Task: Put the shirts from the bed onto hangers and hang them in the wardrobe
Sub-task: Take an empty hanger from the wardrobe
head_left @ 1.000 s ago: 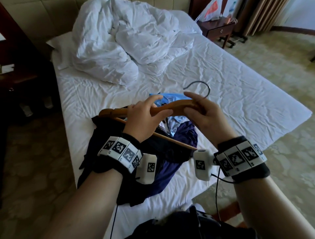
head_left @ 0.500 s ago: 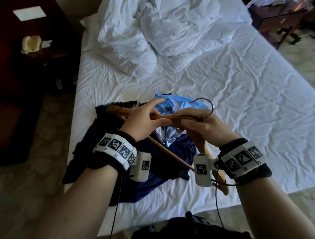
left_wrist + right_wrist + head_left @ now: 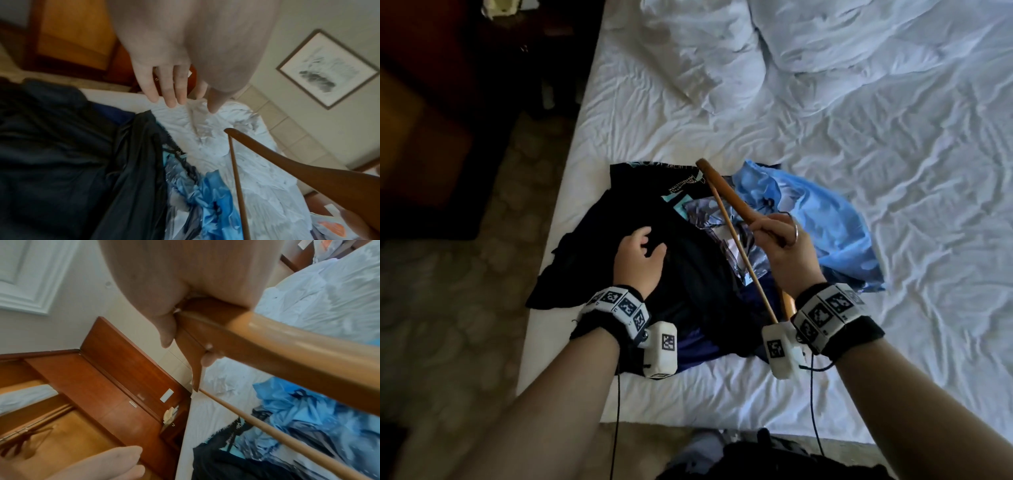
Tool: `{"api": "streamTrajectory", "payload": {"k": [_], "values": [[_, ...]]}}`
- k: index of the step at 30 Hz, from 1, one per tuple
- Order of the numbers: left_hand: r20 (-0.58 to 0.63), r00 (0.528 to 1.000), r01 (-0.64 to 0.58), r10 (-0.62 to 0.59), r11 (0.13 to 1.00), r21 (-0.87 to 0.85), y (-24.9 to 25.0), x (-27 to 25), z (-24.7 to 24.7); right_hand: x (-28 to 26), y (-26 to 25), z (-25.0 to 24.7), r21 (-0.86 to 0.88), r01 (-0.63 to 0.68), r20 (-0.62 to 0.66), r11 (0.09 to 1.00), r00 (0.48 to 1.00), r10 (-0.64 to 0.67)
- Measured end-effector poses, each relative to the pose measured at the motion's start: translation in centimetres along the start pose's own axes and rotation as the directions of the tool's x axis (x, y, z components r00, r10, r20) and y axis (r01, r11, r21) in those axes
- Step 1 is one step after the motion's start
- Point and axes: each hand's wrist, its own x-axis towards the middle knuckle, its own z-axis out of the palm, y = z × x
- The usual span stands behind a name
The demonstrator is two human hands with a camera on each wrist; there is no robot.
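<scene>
We see the bed (image 3: 893, 171) filling the right and centre of the head view, its white sheet bearing a heap of shirts: a black shirt (image 3: 688, 274) at centre and a blue shirt (image 3: 825, 222) to its right. Above them, our right hand (image 3: 787, 246) grips the wooden hanger (image 3: 726, 192) at its middle. Our left hand (image 3: 637, 257), fingers loosely spread, rests on the black shirt.

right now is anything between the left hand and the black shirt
Nothing visible. The left hand hangs open right over the black shirt, which lies on top of the pile. The hanger, gripped in the right hand, is off to the side.
</scene>
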Motion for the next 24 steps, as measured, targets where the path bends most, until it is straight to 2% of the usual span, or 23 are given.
{"api": "streamTrajectory", "payload": {"k": [5, 12, 19, 24], "values": [[0.079, 0.982, 0.172, -0.171, 0.985, -0.004, -4.3, 3.2, 3.5, 3.1, 3.7, 2.3, -0.074, -0.096, -0.019, 0.993, 0.995, 0.095], [0.157, 0.923, 0.356, -0.35, 0.934, -0.01, -9.4, 6.8, 6.9, 6.3, 8.8, 6.9, -0.125, -0.192, -0.028, 0.974, 0.981, 0.19], [0.269, 0.87, 0.439, -0.414, 0.897, -0.038, -11.7, 8.4, 9.9, 8.6, 14.1, 9.4, -0.223, -0.202, 0.0, 0.954, 0.978, 0.207], [0.358, 0.832, 0.457, -0.424, 0.889, -0.008, -12.3, 9.2, 12.0, 8.4, 18.2, 9.8, -0.233, -0.226, 0.083, 0.946, 0.965, 0.25]]}}
